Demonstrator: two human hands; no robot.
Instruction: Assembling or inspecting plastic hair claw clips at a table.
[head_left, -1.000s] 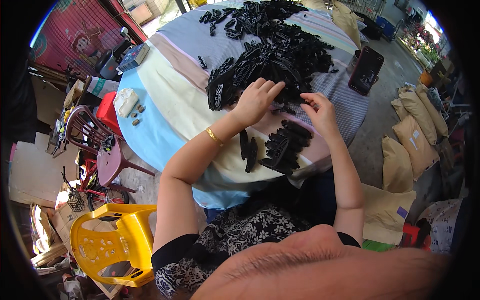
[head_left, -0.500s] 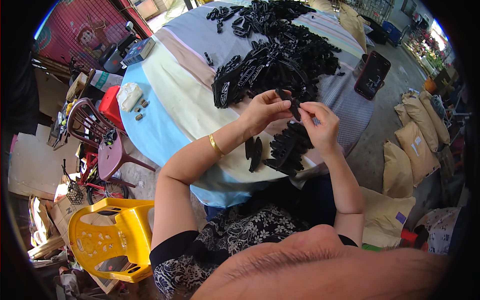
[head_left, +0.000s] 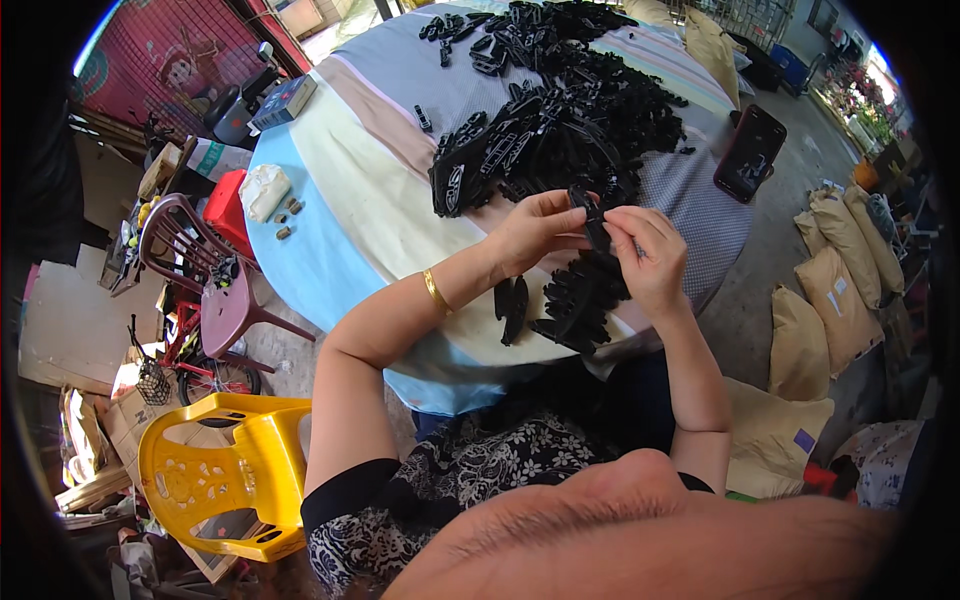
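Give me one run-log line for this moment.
left hand: pinching black plastic piece | right hand: gripping same piece | pile of black parts: behind hands on table | smaller heap: under hands

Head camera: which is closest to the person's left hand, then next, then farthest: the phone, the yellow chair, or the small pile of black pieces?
From the left hand:
1. Small pile of black pieces, just below the hands on the table.
2. Phone, at the table's right edge.
3. Yellow chair, down on the floor at the lower left.

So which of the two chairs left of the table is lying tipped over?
The yellow plastic chair, nearest the person's left elbow, lies tipped over. The maroon chair beyond it, beside the table's blue cloth edge, looks upright on its legs.
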